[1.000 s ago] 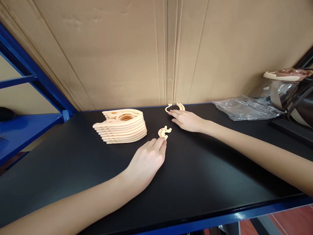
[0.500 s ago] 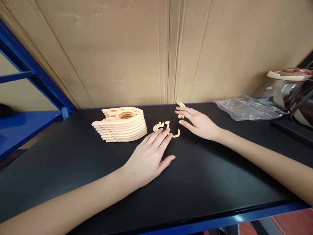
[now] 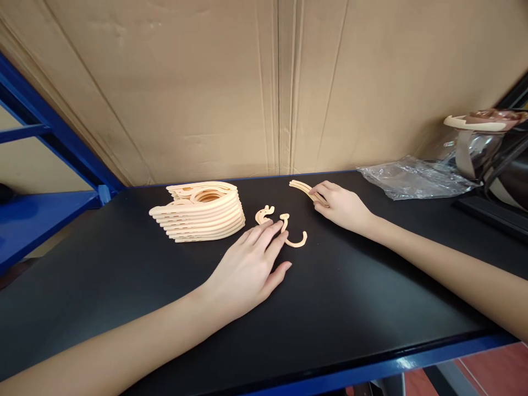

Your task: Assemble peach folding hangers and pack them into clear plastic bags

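Since the earlier frame, the right hand [image 3: 340, 208] had shifted a little toward the back of the black shelf [image 3: 124, 286] and now pinched a thin curved arc piece [image 3: 300, 187] between fingertips and thumb, where before its fingers had been spread near that piece. The hook piece [image 3: 293, 236] had been left lying alone on the shelf, just ahead of the left hand [image 3: 247, 269]. That hand lay flat and open, palm down, holding nothing, its longest fingertips [image 3: 275, 226] reaching almost to the hook piece and to a small cut-out piece [image 3: 264, 213] beside it; whether they touched either could not be told. Left of these bits stood a neat stack of pale cut-out boards [image 3: 200, 212], well apart from both hands. A cardboard sheet [image 3: 256, 88] formed the wall behind the shelf. A crumpled clear plastic bag [image 3: 412, 180] lay at the far right end, and blue shelf framing [image 3: 49, 132] ran along the left side.
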Motion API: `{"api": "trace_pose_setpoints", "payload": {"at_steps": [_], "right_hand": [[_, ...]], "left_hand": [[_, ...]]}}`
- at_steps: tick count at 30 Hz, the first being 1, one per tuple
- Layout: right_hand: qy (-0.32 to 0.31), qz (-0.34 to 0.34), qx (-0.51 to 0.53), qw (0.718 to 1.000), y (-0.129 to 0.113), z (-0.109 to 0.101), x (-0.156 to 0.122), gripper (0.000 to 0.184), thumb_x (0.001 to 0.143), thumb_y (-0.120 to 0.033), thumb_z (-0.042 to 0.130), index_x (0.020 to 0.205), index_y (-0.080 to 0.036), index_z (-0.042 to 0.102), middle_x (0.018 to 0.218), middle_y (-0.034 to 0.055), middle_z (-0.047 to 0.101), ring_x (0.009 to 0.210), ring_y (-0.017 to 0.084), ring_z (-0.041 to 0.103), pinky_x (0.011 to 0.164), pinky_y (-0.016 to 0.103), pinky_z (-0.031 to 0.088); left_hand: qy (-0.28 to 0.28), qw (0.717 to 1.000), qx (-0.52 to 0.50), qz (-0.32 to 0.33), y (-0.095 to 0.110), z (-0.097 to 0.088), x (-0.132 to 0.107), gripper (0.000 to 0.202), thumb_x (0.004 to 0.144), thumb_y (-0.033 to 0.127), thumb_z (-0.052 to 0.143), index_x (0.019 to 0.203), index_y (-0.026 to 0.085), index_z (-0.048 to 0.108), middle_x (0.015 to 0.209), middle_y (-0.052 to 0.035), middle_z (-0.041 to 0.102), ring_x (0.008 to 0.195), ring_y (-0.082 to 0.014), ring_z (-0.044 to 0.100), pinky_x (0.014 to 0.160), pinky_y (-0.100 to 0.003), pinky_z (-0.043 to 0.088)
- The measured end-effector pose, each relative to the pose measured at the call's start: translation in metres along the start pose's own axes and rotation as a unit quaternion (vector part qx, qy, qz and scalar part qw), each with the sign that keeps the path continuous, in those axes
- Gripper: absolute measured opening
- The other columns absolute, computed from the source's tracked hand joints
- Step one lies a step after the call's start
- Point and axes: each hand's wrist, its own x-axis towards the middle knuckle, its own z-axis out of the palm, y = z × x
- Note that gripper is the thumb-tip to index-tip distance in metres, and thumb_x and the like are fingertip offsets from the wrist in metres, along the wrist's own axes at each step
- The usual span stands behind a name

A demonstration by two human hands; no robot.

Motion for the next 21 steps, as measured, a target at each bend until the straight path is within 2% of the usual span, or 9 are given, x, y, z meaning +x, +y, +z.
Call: {"api": "trace_pose_setpoints", "payload": {"at_steps": [3,6,8,10,11,17,21], "right_hand": [[0.003,0.005,-0.016,1.000,0.000,-0.002,-0.001,0.015,0.084,-0.015,0.048,0.095,-0.020,0.056,0.098,0.0046,0.062,0.086,0.020,0.061,0.065,0.030,0.043],[0.000,0.012,-0.014,1.000,-0.004,-0.006,-0.003,0.003,0.086,-0.022,0.049,0.086,-0.021,0.052,0.092,0.0031,0.060,0.075,0.017,0.058,0.059,0.029,0.040],[-0.008,0.007,-0.001,1.000,-0.007,-0.008,-0.005,0.005,0.088,-0.025,0.050,0.085,-0.021,0.050,0.091,0.0020,0.059,0.072,0.016,0.057,0.056,0.027,0.038],[-0.015,-0.007,0.008,1.000,-0.010,-0.009,-0.006,0.002,0.086,-0.021,0.049,0.087,-0.021,0.049,0.092,0.0015,0.058,0.075,0.016,0.056,0.056,0.026,0.037],[-0.017,-0.015,0.009,1.000,-0.010,-0.009,-0.006,0.006,0.084,-0.018,0.049,0.089,-0.021,0.049,0.092,0.0016,0.058,0.077,0.016,0.056,0.056,0.026,0.037],[-0.034,-0.090,0.040,0.995,-0.012,-0.008,-0.009,0.020,0.078,-0.013,0.048,0.097,-0.021,0.049,0.097,0.0027,0.058,0.084,0.017,0.056,0.063,0.027,0.040],[-0.040,-0.127,0.025,0.991,-0.015,-0.009,-0.011,0.022,0.079,-0.016,0.048,0.100,-0.018,0.050,0.092,0.0034,0.059,0.081,0.018,0.056,0.077,0.032,0.041]], "left_hand": [[-0.017,0.999,-0.005,-0.029,-0.002,0.004,-0.002,0.047,0.096,0.035,0.049,0.132,0.006,0.053,0.136,-0.0186,0.054,0.125,-0.0318,0.051,0.101,-0.045,0.048],[-0.035,0.999,-0.026,-0.027,-0.004,0.005,-0.002,0.047,0.097,0.036,0.046,0.132,0.005,0.053,0.134,-0.0176,0.056,0.126,-0.0300,0.051,0.101,-0.043,0.049],[-0.035,0.998,-0.042,-0.025,-0.005,0.004,-0.002,0.046,0.097,0.035,0.046,0.132,0.006,0.053,0.134,-0.0166,0.056,0.125,-0.0287,0.052,0.101,-0.042,0.050],[-0.027,0.998,-0.060,-0.017,-0.005,0.004,-0.002,0.041,0.098,0.030,0.045,0.130,0.007,0.055,0.132,-0.0145,0.057,0.122,-0.0261,0.054,0.100,-0.040,0.051],[-0.023,0.997,-0.069,-0.010,-0.006,0.003,-0.002,0.038,0.098,0.027,0.045,0.129,0.008,0.055,0.131,-0.0133,0.058,0.121,-0.0246,0.056,0.099,-0.038,0.052],[0.002,0.993,-0.100,0.055,-0.006,0.002,0.000,0.032,0.096,0.011,0.042,0.123,0.009,0.058,0.121,-0.0096,0.064,0.115,-0.0204,0.057,0.097,-0.033,0.053],[-0.002,0.991,-0.126,0.048,-0.006,0.003,0.001,0.032,0.094,0.006,0.042,0.119,0.013,0.061,0.120,-0.0085,0.062,0.115,-0.0205,0.056,0.092,-0.032,0.055]]}}
